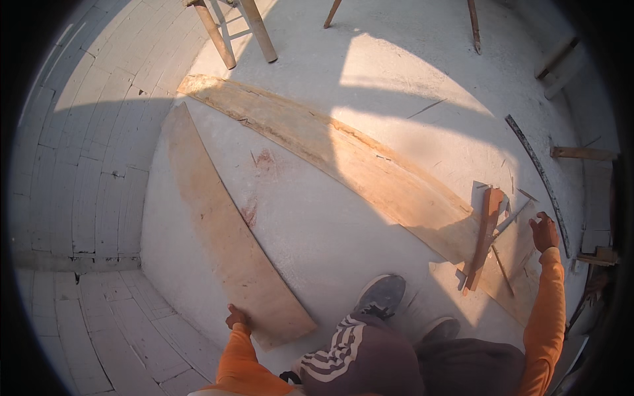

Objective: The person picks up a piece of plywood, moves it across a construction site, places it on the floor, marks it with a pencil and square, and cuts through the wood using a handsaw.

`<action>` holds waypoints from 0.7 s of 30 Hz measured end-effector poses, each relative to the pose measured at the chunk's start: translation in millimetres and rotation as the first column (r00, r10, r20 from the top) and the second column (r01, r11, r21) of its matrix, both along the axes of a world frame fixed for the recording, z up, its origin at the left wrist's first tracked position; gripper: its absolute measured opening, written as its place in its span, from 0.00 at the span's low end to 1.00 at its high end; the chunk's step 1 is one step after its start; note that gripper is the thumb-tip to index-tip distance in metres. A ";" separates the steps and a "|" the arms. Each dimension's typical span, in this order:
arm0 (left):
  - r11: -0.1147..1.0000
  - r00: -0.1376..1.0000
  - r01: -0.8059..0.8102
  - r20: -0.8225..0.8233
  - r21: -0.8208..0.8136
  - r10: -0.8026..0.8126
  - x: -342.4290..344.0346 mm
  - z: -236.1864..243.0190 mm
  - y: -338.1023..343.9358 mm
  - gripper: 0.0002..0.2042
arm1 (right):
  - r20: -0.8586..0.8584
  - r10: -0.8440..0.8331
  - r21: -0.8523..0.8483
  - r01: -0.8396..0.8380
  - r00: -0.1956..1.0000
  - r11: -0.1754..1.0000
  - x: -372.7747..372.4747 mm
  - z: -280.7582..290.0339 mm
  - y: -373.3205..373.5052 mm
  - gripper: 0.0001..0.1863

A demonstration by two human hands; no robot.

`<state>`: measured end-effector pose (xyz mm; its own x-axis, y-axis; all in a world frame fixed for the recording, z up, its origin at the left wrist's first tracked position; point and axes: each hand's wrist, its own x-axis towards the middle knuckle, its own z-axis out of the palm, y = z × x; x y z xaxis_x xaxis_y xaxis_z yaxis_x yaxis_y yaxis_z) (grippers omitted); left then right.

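A narrow plywood board [228, 231] lies at a slant on the left, its near end by my feet. My left hand [238, 317] is at its left edge close to that end, closed on the edge with the fingers partly hidden. Out to the right, my right hand [544, 232] is open, its fingers loosely bent and apart, with nothing visible in it. It is nearest to a reddish-brown piece of wood [485, 234] and thin scraps. These rest on the near end of a longer plywood board [356, 155] that stretches toward the far left.
Brick walls [86, 158] stand along the left. Wooden legs [257, 33] of a stand are at the far end. A dark thin strip [538, 171] lies on the right of the pale floor [284, 178]. My shoe [382, 294] is between the boards.
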<state>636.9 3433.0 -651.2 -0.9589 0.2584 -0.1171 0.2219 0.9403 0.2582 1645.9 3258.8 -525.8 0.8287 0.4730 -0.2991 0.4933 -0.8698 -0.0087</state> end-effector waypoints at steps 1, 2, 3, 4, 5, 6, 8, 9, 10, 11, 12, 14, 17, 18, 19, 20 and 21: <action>1.000 0.999 0.002 0.044 -0.006 -0.001 14.4 0.0 -3.7 0.41 | 0.019 0.019 0.018 -0.019 1.000 1.000 0.9 13.7 -12.7 0.25; 1.000 0.997 0.012 0.076 -0.022 -0.010 21.5 6.6 -4.8 0.39 | 0.027 0.006 0.037 -0.007 1.000 0.999 -12.3 30.2 -12.8 0.26; 1.000 0.994 0.013 0.109 -0.022 -0.011 28.6 11.1 -2.5 0.36 | 0.069 -0.002 0.033 0.000 0.998 0.999 -21.0 36.4 -9.3 0.26; 0.999 0.989 0.036 0.140 0.023 -0.039 17.3 17.7 -4.3 0.36 | -0.005 -0.020 0.011 0.020 1.000 1.000 -26.9 41.9 -2.7 0.26; 0.982 0.986 0.163 -0.007 -0.100 -0.164 18.3 21.1 0.5 0.34 | -0.018 -0.021 0.016 0.021 1.000 1.000 -30.1 40.1 -7.3 0.27; 0.918 0.928 0.353 -0.061 -0.180 -0.368 33.7 30.9 -0.3 0.33 | -0.002 -0.029 0.065 0.029 1.000 0.997 -39.2 34.3 -18.4 0.26; 0.943 0.933 0.329 -0.166 0.047 -0.318 56.9 36.5 20.7 0.27 | -0.030 -0.094 0.107 0.097 0.995 0.990 -65.5 23.5 -40.0 0.26; 0.908 0.900 0.403 -0.231 0.115 -0.370 76.1 33.8 30.8 0.27 | -0.136 -0.097 0.159 0.118 0.986 0.980 -76.4 12.7 -47.9 0.28; 0.844 0.842 0.519 -0.252 0.136 -0.477 100.6 25.4 41.6 0.27 | -0.202 -0.100 0.219 0.144 0.974 0.965 -94.7 5.2 -41.3 0.30; 0.747 0.753 0.649 -0.258 0.142 -0.605 127.3 17.4 51.1 0.26 | -0.287 -0.118 0.242 0.191 0.951 0.951 -112.7 -1.5 -30.9 0.35; 0.622 0.635 0.771 -0.242 0.137 -0.734 162.8 11.0 56.3 0.26 | -0.373 -0.159 0.190 0.243 0.914 0.951 -132.1 3.1 -19.4 0.40; 0.344 0.361 0.931 -0.160 0.125 -0.919 233.6 2.4 64.7 0.26 | -0.362 -0.089 0.284 0.201 0.928 0.938 -166.8 -21.2 -19.8 0.48; 0.007 0.011 0.991 -0.033 0.133 -0.999 317.1 1.5 65.9 0.25 | -0.288 -0.052 0.375 0.162 0.956 0.913 -202.6 -63.8 -22.9 0.41; -0.064 -0.064 0.989 -0.003 0.137 -0.998 337.7 1.5 65.1 0.25 | -0.265 -0.063 0.447 0.180 0.962 0.876 -208.9 -64.5 -19.1 0.34; -0.124 -0.130 0.983 0.033 0.139 -0.991 355.4 0.1 64.2 0.24 | -0.245 -0.073 0.485 0.188 0.967 0.854 -212.6 -72.9 -19.9 0.32; -0.167 -0.178 0.975 0.062 0.143 -0.982 370.9 -0.7 61.5 0.24 | -0.224 -0.084 0.520 0.192 0.971 0.832 -214.1 -81.2 -22.7 0.31; -0.201 -0.214 0.970 0.084 0.140 -0.973 382.1 -1.2 61.0 0.24 | -0.201 -0.081 0.562 0.183 0.976 0.807 -213.3 -80.7 -20.7 0.29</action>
<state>1019.0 3494.0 -652.4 0.4698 0.8681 -0.1602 0.8333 -0.3762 0.4050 1432.6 3238.1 -606.4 0.8607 0.4892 -0.1410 0.3214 -0.7368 -0.5949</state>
